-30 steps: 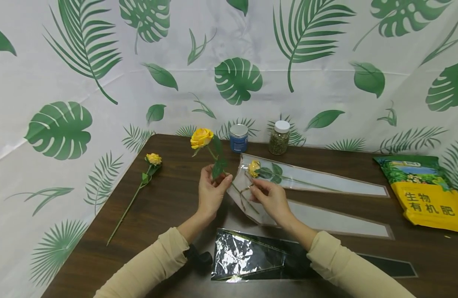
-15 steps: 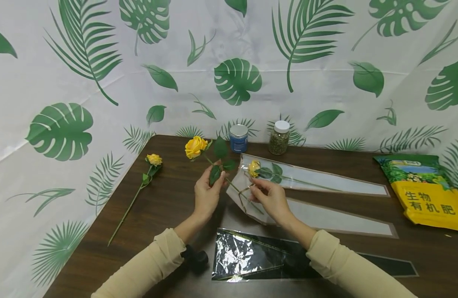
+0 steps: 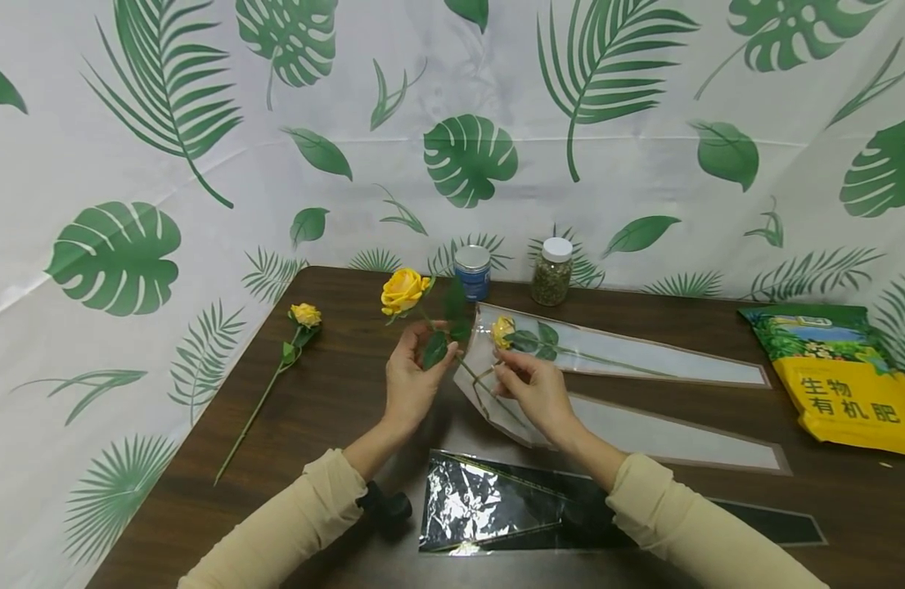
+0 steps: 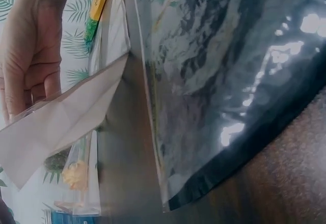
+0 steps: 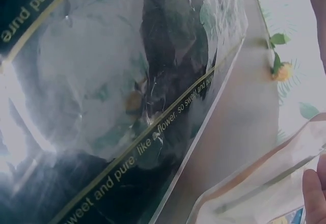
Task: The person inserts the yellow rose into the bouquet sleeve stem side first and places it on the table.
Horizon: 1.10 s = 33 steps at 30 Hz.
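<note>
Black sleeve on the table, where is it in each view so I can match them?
Head: the black sleeve lies at the bottom, from middle to right.
Left wrist: it fills much of the right side.
Right wrist: it fills most of the left side.
Shared landmark: the white sleeve held by the right hand, at centre-right, left and lower right respectively.

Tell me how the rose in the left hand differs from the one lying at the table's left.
The held rose is gripped in the left hand; the lying rose rests on the table. The held rose's bloom looks larger than the lying rose's. Both have yellow blooms and green leaves.
</note>
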Tool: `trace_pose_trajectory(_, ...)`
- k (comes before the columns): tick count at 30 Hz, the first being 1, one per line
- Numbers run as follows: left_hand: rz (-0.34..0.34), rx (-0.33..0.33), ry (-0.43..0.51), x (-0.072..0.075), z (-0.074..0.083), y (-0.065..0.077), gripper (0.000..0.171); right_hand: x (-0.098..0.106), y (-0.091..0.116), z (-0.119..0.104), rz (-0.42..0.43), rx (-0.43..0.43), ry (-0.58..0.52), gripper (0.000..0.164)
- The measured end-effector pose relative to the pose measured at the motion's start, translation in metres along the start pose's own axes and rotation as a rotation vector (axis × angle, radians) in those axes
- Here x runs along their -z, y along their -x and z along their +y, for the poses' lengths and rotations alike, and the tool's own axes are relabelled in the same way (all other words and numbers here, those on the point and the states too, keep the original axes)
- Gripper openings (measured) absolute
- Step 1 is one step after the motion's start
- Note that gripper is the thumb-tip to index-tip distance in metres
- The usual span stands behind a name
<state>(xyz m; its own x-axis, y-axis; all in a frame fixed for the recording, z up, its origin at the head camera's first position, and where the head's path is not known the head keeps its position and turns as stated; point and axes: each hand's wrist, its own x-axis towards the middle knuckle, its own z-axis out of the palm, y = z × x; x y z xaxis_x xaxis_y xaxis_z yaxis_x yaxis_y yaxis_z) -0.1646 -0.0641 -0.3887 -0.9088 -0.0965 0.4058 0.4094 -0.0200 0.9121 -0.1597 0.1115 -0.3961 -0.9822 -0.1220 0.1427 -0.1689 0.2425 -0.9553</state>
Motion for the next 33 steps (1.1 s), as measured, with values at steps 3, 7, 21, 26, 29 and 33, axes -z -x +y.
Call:
trace_pose_trajectory(3, 0.014, 0.000, -0.064, -0.001, -0.001, 0.002, 0.030, 0.001, 0.000, -0.002, -0.006, 0.008, 0.009, 0.028)
trace_pose_trajectory(7, 0.015, 0.017, -0.155, -0.004, 0.014, 0.006, 0.027, 0.002, 0.000, -0.004, -0.013, 0.020, 0.025, 0.029)
trace_pose_trajectory(21, -0.151, 0.117, -0.342, -0.003, -0.007, 0.013, 0.025, 0.004, -0.005, -0.008, 0.031, 0.125, 0.140, 0.028)
trace_pose_trajectory(26, -0.167, 0.064, -0.387, 0.003, -0.003, 0.015, 0.024, 0.006, -0.007, -0.009, 0.037, 0.091, 0.084, 0.027)
trace_pose_trajectory(29, -0.132, 0.040, -0.371, 0.004, -0.003, 0.016, 0.022, 0.006, -0.008, -0.010, 0.027, 0.077, 0.058, 0.028)
trace_pose_trajectory(33, -0.032, 0.059, -0.232, 0.002, -0.005, 0.014, 0.023, 0.006, -0.008, -0.012, 0.021, 0.086, 0.058, 0.028)
